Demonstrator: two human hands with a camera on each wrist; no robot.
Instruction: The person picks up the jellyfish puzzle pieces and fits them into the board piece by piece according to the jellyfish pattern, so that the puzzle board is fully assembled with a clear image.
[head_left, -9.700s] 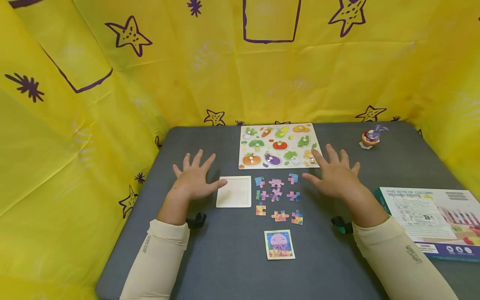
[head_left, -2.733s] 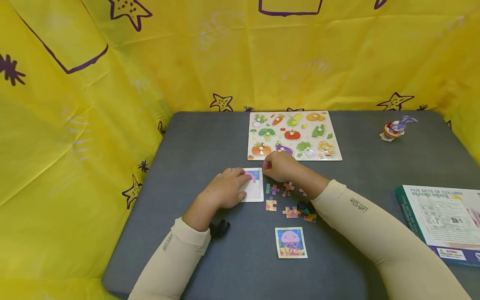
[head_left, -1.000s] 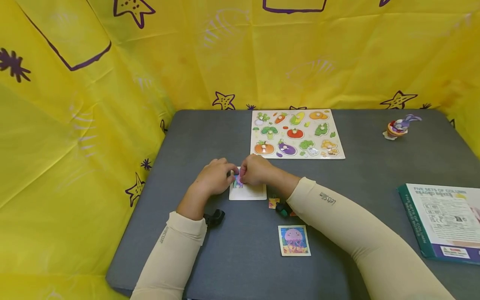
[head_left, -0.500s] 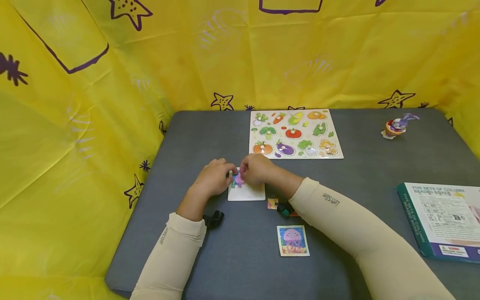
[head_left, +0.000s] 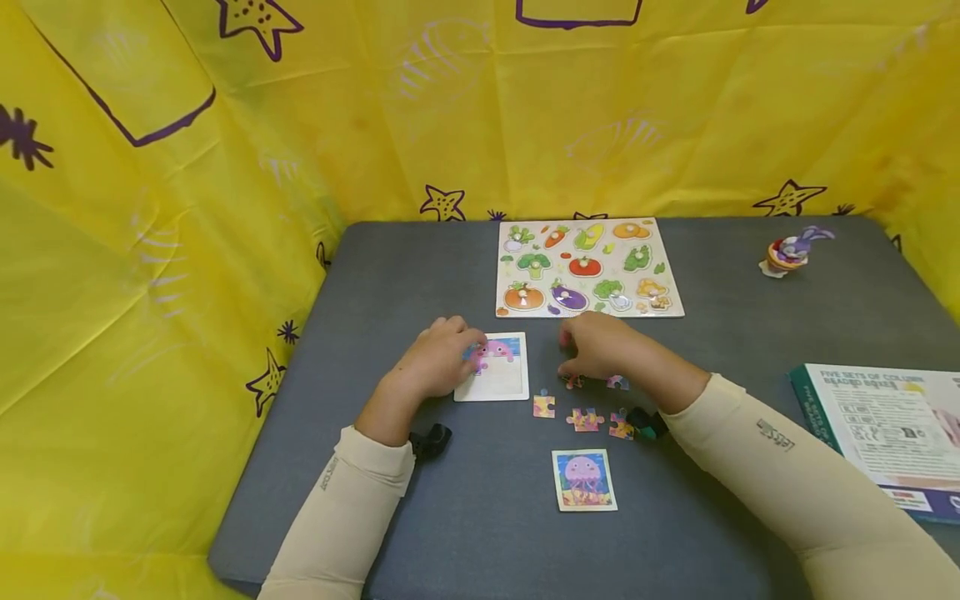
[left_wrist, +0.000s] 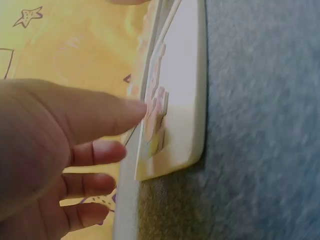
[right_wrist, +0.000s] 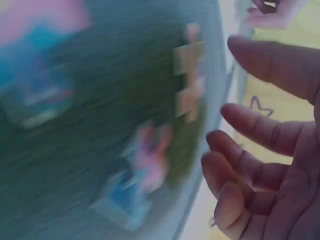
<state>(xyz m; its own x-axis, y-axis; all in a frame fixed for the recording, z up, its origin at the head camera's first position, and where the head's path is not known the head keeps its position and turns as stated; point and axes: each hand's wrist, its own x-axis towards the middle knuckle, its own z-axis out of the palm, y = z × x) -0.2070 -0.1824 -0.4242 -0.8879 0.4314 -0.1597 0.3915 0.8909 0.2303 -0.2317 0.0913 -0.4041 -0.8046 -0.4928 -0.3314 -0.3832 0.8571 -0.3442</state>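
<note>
Three loose pieces (head_left: 585, 420) lie in a row on the grey desk (head_left: 480, 542), on the far side of the jellyfish card (head_left: 584, 481). The left hand (head_left: 435, 357) is at the left part of the white puzzle tray (head_left: 498, 388); its fingers are loosely bent and not closed around anything, and its thumb is at the pieces laid inside. Pink and blue pieces (head_left: 501, 348) occupy the tray's far side. To the right of the tray, the right hand (head_left: 600, 346) is low over one puzzle piece (head_left: 573, 382), with thumb and fingers wide apart. Farther away lies the vegetable board (head_left: 588, 271).
</note>
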